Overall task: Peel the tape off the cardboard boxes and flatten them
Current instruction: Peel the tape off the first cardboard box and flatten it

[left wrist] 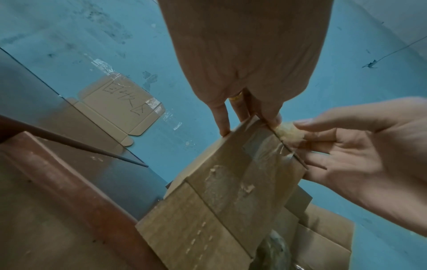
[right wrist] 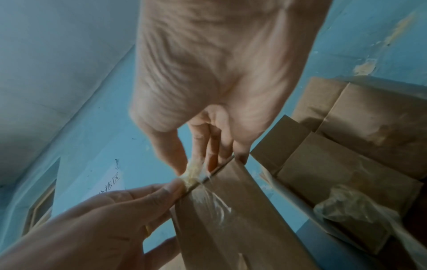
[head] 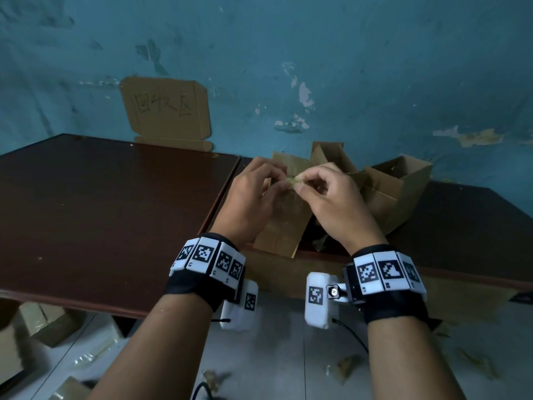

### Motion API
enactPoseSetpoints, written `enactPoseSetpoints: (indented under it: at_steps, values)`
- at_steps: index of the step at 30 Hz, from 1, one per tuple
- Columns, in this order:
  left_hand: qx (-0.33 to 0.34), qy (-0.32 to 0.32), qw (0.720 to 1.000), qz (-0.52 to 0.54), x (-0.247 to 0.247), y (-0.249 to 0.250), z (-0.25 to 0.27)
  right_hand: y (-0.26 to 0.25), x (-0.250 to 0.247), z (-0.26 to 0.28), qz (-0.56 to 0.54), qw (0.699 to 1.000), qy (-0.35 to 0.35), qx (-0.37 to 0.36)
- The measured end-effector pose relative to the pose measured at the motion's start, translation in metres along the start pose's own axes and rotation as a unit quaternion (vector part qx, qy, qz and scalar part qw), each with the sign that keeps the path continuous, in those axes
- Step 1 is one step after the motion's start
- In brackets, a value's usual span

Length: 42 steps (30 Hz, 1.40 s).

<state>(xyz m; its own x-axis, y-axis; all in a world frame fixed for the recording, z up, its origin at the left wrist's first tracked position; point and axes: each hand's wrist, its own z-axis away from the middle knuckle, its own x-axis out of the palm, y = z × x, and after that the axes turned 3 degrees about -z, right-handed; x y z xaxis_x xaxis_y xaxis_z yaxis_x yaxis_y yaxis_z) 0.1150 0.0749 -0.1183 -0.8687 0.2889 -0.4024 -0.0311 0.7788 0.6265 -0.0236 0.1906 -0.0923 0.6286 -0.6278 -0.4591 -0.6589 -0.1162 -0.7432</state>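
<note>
We hold a flat brown cardboard box [head: 284, 209] upright over the gap between two dark brown wooden tabletops [head: 109, 215], its lower end near the table edge and its top edge between our hands. It should handle as a light, fairly stiff panel that will bend or crease if we pull hard against it, so we judge it best gripped close to the edge where the tape sits, not far down the sheet. Our left hand [head: 253, 194] has its fingers curled over that top edge, thumb and fingertips clamping the cardboard. Our right hand [head: 328, 194] pinches a crumpled yellowish wad of peeled clear tape [left wrist: 289, 134] between thumb and forefinger, right at the edge, with the other fingers loosely bent behind the panel. The tape looks thin, sticky and apt to tear or string out; fine strands stretch from the wad to the board in the right wrist view, so a low, steady pull seems wiser than a jerk. The box face is scuffed, with a glossy strip of tape [left wrist: 265, 149] still stuck down, torn paper patches and a dashed perforation line lower down. Open brown cardboard boxes [head: 398, 189] wait to the right.
</note>
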Motion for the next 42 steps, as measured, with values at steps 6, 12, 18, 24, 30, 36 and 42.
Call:
enactPoseSetpoints:
  at_steps: [6,12,18,24,30,36,42]
  values:
    - [-0.031,0.011,0.999,-0.004,0.0,-0.005,0.0,0.003,0.003,0.002,-0.097,0.995,-0.029,0.004]
    - [-0.045,-0.014,0.999,0.025,-0.007,-0.006,0.001,0.012,0.009,-0.004,-0.052,0.998,0.023,-0.035]
    - [-0.06,-0.023,0.996,0.06,-0.01,-0.009,0.002,0.015,0.014,-0.005,-0.018,0.998,0.013,-0.06]
    - [-0.078,-0.038,0.992,0.088,-0.011,-0.004,0.003,0.019,0.012,-0.002,-0.042,0.998,-0.002,-0.041]
    - [-0.104,-0.061,0.982,0.148,-0.01,0.001,0.003,0.025,0.008,-0.002,-0.079,0.997,-0.024,-0.008]
    - [-0.108,-0.053,0.981,0.155,-0.007,0.003,0.003,0.022,0.002,0.005,-0.149,0.988,-0.031,-0.014]
    - [-0.112,-0.039,0.983,0.141,-0.004,0.005,0.003,0.019,-0.003,0.006,-0.149,0.986,-0.074,-0.023]
